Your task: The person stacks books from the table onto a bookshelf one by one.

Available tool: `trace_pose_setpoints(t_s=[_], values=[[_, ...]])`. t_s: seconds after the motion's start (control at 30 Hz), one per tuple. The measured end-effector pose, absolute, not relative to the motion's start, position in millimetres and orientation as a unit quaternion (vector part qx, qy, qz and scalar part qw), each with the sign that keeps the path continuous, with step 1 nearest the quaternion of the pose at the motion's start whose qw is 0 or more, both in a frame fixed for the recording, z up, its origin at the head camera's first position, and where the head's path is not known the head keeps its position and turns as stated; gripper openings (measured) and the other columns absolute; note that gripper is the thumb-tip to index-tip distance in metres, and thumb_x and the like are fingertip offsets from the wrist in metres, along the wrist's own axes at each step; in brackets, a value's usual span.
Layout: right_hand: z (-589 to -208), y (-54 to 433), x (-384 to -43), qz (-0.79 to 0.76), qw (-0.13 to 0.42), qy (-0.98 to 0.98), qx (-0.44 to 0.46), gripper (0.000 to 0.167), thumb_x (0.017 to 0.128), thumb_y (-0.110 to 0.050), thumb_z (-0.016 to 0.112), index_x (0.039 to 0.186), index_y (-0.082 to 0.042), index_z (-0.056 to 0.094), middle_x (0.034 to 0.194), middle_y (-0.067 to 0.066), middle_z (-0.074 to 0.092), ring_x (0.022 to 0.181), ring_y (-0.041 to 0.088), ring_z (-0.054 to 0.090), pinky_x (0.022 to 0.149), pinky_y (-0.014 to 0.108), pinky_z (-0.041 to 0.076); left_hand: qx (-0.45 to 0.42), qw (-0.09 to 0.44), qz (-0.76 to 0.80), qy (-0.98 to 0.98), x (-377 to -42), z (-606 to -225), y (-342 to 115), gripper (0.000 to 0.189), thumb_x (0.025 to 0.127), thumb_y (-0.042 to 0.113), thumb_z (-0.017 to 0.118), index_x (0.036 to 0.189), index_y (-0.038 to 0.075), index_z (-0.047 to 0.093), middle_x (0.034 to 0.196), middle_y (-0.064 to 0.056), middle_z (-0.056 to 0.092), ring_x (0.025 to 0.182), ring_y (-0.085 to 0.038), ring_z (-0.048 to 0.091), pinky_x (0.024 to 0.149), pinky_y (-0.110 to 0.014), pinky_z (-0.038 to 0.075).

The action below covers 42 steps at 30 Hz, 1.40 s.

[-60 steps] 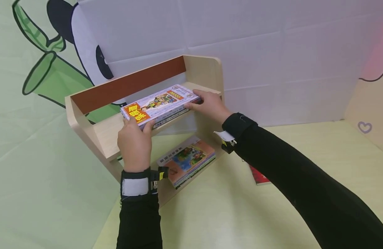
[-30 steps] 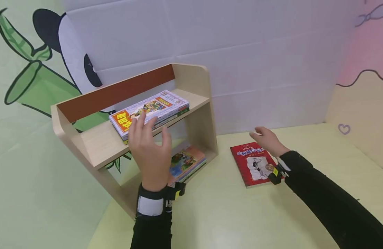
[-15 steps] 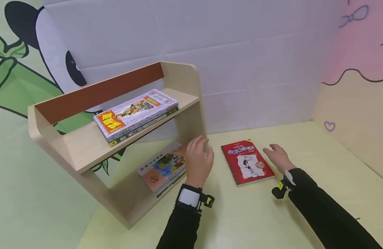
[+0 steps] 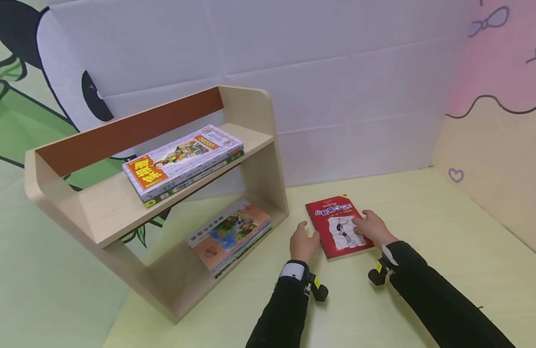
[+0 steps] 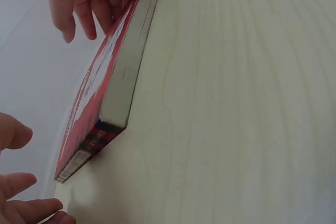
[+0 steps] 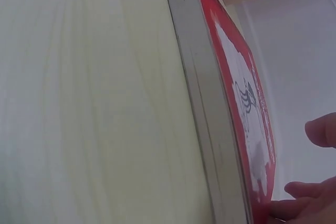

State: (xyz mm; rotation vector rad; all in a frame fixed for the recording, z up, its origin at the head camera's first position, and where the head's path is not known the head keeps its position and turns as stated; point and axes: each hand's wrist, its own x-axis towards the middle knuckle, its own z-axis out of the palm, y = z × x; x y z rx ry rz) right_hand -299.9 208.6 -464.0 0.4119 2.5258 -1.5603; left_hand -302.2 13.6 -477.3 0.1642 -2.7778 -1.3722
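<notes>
A red paperback book (image 4: pixel 337 244) with a cartoon figure on its cover lies flat on the table between my two hands. My left hand (image 4: pixel 304 244) is beside the book's left edge, fingers and thumb spread; the left wrist view shows its fingertips (image 5: pixel 23 184) apart from the spine. At the right edge is my right hand (image 4: pixel 374 229), its thumb over the cover in the head view. In the right wrist view its lower fingers (image 6: pixel 310 203) are close against the book's far side; whether they touch is unclear. Neither hand grips anything.
A two-level wooden bookshelf (image 4: pixel 255 108) stands at the left. On its upper level lies a stack of books (image 4: pixel 181 162), the top one purple-white. Another stack (image 4: pixel 230 234) with an orange cover lies on the lower level. A white cloth backdrop (image 4: pixel 337 96) rises behind the table (image 4: pixel 407 198).
Both hands have let go of the purple-white book stack, left on the upper shelf. They have moved right and down to either side of the red book, and the view has shifted rightward.
</notes>
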Motion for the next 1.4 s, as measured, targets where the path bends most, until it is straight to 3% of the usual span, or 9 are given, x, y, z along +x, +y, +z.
trace_pose_setpoints(t_s=[0.3,0.77,1.0,1.1,1.23,1.4], values=[[-465,197,-301,-0.535,0.056,0.835,0.116,0.066,0.099,-0.023,0.05,0.146,0.011,0.019,0.138,0.031,0.039,0.108,0.039,0.05,0.1,0.052,0.043,0.054,-0.017,-0.492,-0.869,-296,-473,31,0.057,0.093,0.025,0.065,0.143,0.007,0.044,0.139,-0.014,0.053,0.126,-0.034,0.05,0.099,-0.051,0.046],[-450,192,-295,-0.584,0.092,0.787,0.176,0.074,0.098,-0.027,0.052,0.15,0.007,0.014,0.149,0.029,0.026,0.125,0.045,0.033,0.109,0.062,0.028,0.095,-0.007,-0.525,-0.846,-287,-468,39,0.056,0.09,0.023,0.068,0.139,0.007,0.046,0.136,-0.014,0.054,0.12,-0.032,0.051,0.099,-0.052,0.045],[-446,197,-289,-0.623,0.112,0.755,0.172,0.073,0.098,-0.03,0.052,0.149,0.009,0.016,0.143,0.028,0.033,0.121,0.042,0.041,0.103,0.054,0.041,0.148,-0.008,-0.584,-0.798,-283,-461,39,0.05,0.091,0.021,0.065,0.136,0.007,0.048,0.136,-0.013,0.053,0.121,-0.032,0.05,0.102,-0.055,0.041],[-444,200,-287,-0.636,0.122,0.743,0.17,0.073,0.098,-0.03,0.051,0.149,0.009,0.016,0.146,0.028,0.028,0.126,0.043,0.035,0.105,0.056,0.038,0.16,-0.007,-0.595,-0.788,-280,-458,37,0.048,0.091,0.02,0.065,0.135,0.007,0.049,0.135,-0.013,0.053,0.119,-0.032,0.051,0.102,-0.056,0.041],[-442,207,-287,-0.659,0.137,0.719,0.172,0.071,0.101,-0.028,0.046,0.151,0.008,0.01,0.155,0.03,0.009,0.137,0.048,0.016,0.11,0.06,0.027,0.166,-0.004,-0.601,-0.782,-277,-457,34,0.047,0.091,0.02,0.065,0.134,0.007,0.05,0.133,-0.013,0.054,0.116,-0.031,0.052,0.1,-0.057,0.042],[-442,215,-285,-0.694,0.15,0.679,0.187,0.068,0.103,-0.031,0.041,0.153,0.003,0.01,0.157,0.03,-0.002,0.142,0.048,0.006,0.11,0.057,0.029,0.165,0.002,-0.602,-0.781,-277,-459,30,0.047,0.091,0.02,0.066,0.132,0.006,0.05,0.132,-0.014,0.054,0.115,-0.032,0.052,0.1,-0.058,0.042]])
